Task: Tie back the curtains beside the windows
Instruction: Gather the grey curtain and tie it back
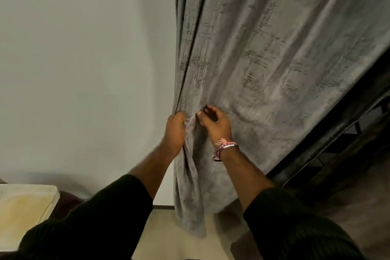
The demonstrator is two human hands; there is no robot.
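A grey textured curtain (263, 48) hangs from the top of the view down past the floor line, right of a pale wall. My left hand (174, 131) grips the curtain's left edge and bunches its folds. My right hand (215, 123), with a pink band on the wrist, pinches a fold of the same cloth just beside the left hand. No tieback cord or strap shows; the cloth between the hands hides whatever lies behind it.
A bare pale wall (84, 69) fills the left. A cream cushion or mattress corner (23, 205) sits at the lower left. A dark window frame (348, 129) shows behind the curtain's right edge. Beige floor (179, 245) lies below.
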